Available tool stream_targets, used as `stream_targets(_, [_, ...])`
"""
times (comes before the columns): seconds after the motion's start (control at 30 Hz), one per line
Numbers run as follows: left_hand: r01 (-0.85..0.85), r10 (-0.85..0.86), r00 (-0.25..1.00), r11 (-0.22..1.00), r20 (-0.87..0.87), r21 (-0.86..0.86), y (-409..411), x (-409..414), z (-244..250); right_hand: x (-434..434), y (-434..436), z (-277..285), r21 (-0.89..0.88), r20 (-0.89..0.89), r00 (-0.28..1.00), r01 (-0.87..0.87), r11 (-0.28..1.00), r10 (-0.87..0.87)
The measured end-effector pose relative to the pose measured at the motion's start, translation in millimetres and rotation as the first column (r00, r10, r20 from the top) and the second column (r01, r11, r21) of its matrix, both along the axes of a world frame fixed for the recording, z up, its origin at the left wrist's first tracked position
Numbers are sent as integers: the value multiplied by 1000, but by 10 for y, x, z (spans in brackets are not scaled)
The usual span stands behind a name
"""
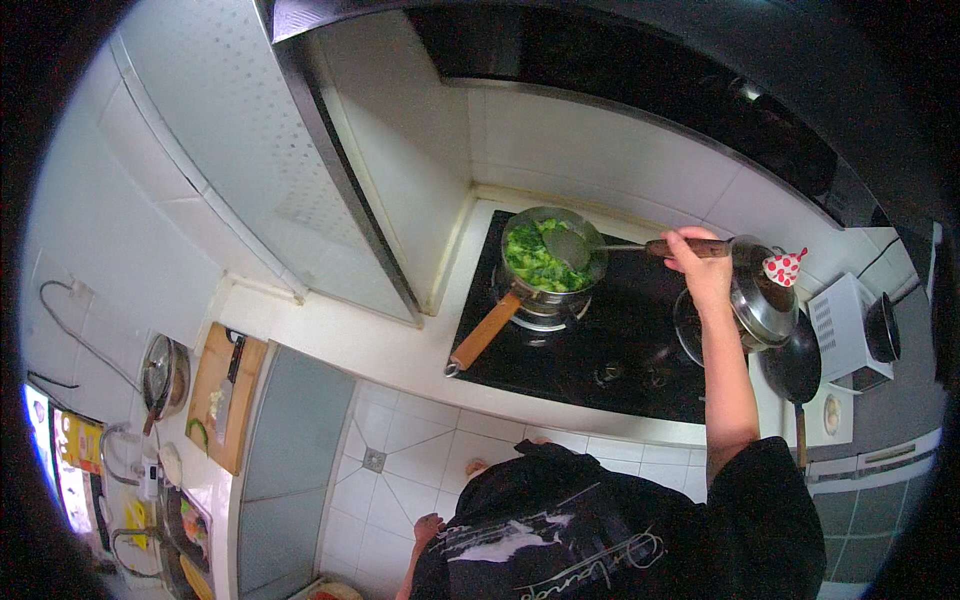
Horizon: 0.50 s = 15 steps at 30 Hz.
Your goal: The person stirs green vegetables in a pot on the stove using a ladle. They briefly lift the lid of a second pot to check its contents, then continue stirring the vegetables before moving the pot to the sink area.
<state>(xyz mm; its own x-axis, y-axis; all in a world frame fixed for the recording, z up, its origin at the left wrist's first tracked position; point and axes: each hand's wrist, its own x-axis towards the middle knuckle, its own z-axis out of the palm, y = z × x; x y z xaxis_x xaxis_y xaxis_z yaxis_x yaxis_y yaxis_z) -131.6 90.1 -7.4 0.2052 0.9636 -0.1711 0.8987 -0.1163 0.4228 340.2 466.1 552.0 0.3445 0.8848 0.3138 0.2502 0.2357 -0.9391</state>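
My right hand point(703, 262) grips the dark wooden handle of a metal spatula or skimmer point(571, 247). The tool's broad head rests on chopped green vegetables point(541, 259) in a metal pan point(594, 271). That pan sits on the left burner of a black glass cooktop point(645, 322), its brown wooden handle point(487, 330) pointing to the lower left. Low at my left side is my left hand point(428, 527), well away from the cooktop; its fingers are too small to read.
A lidded pot point(769, 319) with a red-dotted cloth point(784, 268) on its lid stands right of the cooktop's middle. Beyond are a black frying pan point(791, 364) and a white appliance point(847, 330). Leftward, a cutting board point(251, 397) bears a knife point(225, 405); a lidded pot point(166, 375) stands beside it.
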Motion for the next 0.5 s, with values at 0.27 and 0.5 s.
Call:
stream_targets(0.27, [140,-154,979,985,-135,-105,58,-84,43,69,-99,-295,-37,-457,886,73,997,-81])
stream_targets(0.5, [39,1,989,964,148,-265,28,-118,84,17,-211,-542,-177,-350,923,99,979,-157])
